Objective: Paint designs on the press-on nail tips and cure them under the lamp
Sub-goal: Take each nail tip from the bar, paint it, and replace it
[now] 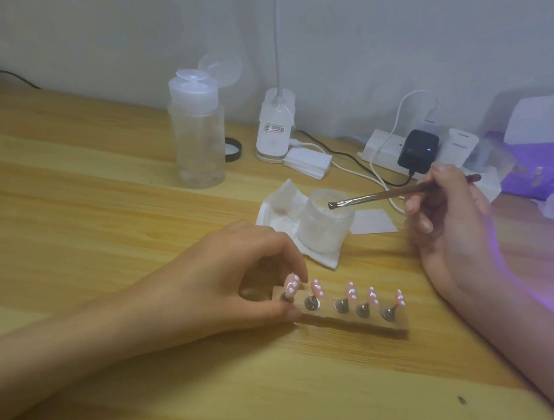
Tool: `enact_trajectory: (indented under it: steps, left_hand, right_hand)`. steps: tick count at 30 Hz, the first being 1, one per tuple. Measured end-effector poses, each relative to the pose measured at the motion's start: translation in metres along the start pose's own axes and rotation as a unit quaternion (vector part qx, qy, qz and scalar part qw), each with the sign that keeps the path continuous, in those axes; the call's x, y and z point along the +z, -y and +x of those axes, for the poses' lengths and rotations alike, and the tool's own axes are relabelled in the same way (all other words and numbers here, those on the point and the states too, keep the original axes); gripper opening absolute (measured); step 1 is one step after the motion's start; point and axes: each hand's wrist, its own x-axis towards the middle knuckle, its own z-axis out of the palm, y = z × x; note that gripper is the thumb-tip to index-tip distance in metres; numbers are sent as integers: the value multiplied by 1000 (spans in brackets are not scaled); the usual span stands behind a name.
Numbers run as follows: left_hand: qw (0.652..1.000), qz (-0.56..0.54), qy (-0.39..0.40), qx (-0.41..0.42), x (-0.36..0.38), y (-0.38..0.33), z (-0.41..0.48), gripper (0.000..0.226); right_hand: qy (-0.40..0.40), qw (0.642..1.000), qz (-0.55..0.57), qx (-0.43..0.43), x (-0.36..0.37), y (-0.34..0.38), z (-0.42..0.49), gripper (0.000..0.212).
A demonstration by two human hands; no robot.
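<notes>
Several pink nail tips (349, 291) with white dots stand on metal pegs in a wooden holder (352, 322) near the table's middle. My left hand (228, 276) grips the holder's left end between thumb and fingers. My right hand (450, 219) holds a thin brown brush (402, 196), its tip over the open mouth of a small clear jar (326, 224). The jar stands on a white wipe (278, 216). The curing lamp (552, 145) glows purple at the far right.
A tall clear pump bottle (197, 131) stands at the back left, with a black lid (233, 149) beside it. A white desk lamp base (274, 128), a power strip with plugs (420, 149) and cables lie along the wall. A white card (374, 222) lies behind the jar.
</notes>
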Motion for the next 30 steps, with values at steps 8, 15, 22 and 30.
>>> enact_trajectory:
  steps: [8,15,22,30]
  left_hand:
    - [998,62,-6,22,-10,9,-6,18]
    - [1000,12,10,7,-11,11,-7,19]
    - [996,-64,-32,-46,-1,6,-3,14]
    - [997,-60,-15,-39,-4,3,-6,19]
  right_hand:
    - [-19,1000,-1,-7,0,0,1,29]
    - [-25,1000,3,-4,0,0,1,30]
    - [-26,1000,-3,1,1,0,1,32]
    - [-25,1000,-7,0,0,0,2,30]
